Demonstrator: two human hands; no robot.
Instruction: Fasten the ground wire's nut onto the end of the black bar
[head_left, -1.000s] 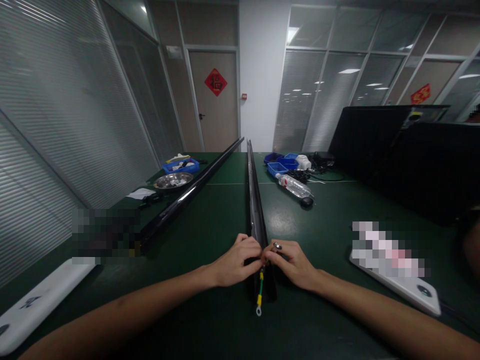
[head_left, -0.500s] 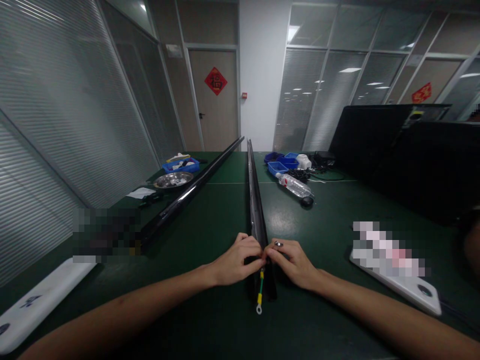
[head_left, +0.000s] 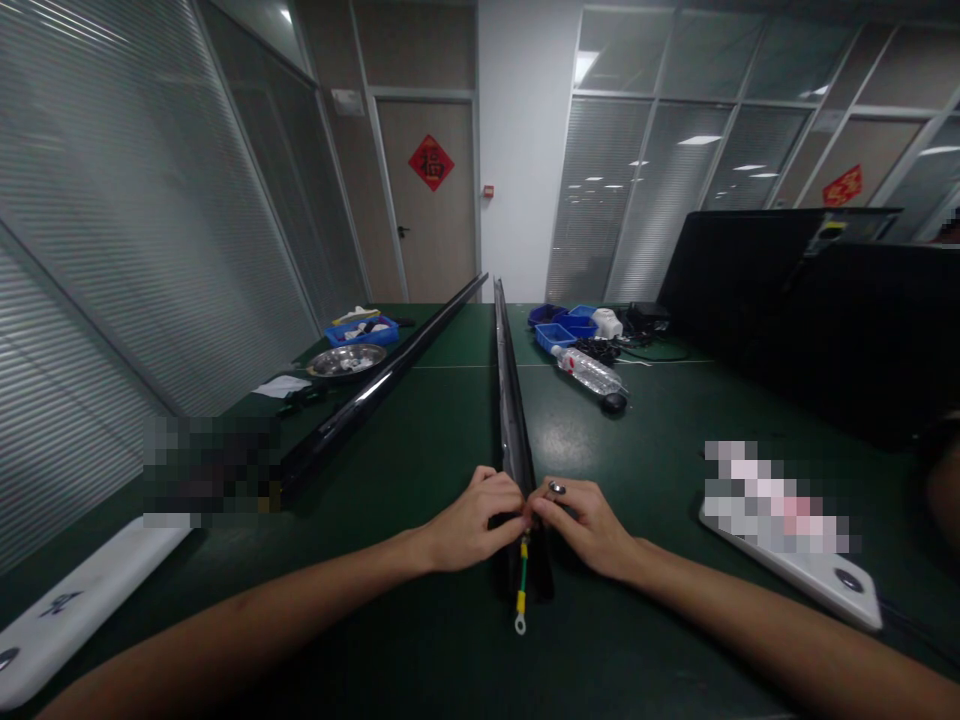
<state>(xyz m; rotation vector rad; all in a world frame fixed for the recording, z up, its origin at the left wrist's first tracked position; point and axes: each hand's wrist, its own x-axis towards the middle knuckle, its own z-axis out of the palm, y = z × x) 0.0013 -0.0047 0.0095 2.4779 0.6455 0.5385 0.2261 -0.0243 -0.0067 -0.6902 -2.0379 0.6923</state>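
Note:
Near the close end of a long black channel-shaped rail (head_left: 510, 390), both my hands meet with their fingertips almost touching. A short green wire with yellow sleeves (head_left: 523, 570) and a ring terminal (head_left: 520, 624) hangs down from between them along the rail's end. My left hand (head_left: 484, 515) is closed, its thumb and finger pinched at the wire's upper end. My right hand (head_left: 581, 520), wearing a ring, is also pinched there, but its fingers hide what they hold. A second long black rail (head_left: 375, 385) lies to the left.
On the green table (head_left: 420, 430) a metal dish (head_left: 346, 362) and a blue tray (head_left: 363, 332) stand back left. Blue bins (head_left: 555, 334), a plastic bottle (head_left: 589, 371) and cables lie back right. White devices (head_left: 806, 575) flank my arms. Dark monitors (head_left: 750, 270) stand right.
The wire's free end with its ring terminal has swung slightly right and down. Both hands stay in the same place at the rail's near end.

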